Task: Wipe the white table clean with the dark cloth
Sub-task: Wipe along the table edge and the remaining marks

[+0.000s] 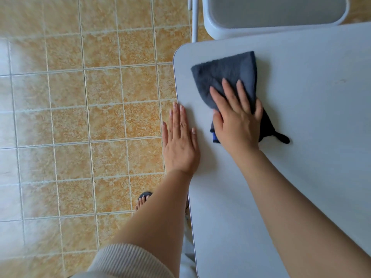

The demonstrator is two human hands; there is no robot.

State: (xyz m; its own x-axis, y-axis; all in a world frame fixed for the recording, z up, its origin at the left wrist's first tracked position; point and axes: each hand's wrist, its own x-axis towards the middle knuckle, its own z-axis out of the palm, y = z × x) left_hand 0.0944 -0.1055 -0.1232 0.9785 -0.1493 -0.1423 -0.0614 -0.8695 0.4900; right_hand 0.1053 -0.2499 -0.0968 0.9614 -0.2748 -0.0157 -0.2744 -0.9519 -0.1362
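Two bare hands are on the white table (301,117), near its far-left rounded corner. Right hand (237,121) lies palm down, fingers spread flat, pressing the dark grey cloth (224,77) against the tabletop; it is not gripping the cloth. That cloth is bunched under the palm and fans out toward the far side, with a darker tail trailing out to the right of the wrist. A blue edge shows at the near-left side of the hand. Left hand (180,141) rests flat and open, fingers together, on the table's left edge, empty and just beside the cloth. A grey folding chair (275,15) stands beyond the far edge. Orange tiled floor (80,117) lies left, with a sandalled foot (143,199) near the table.
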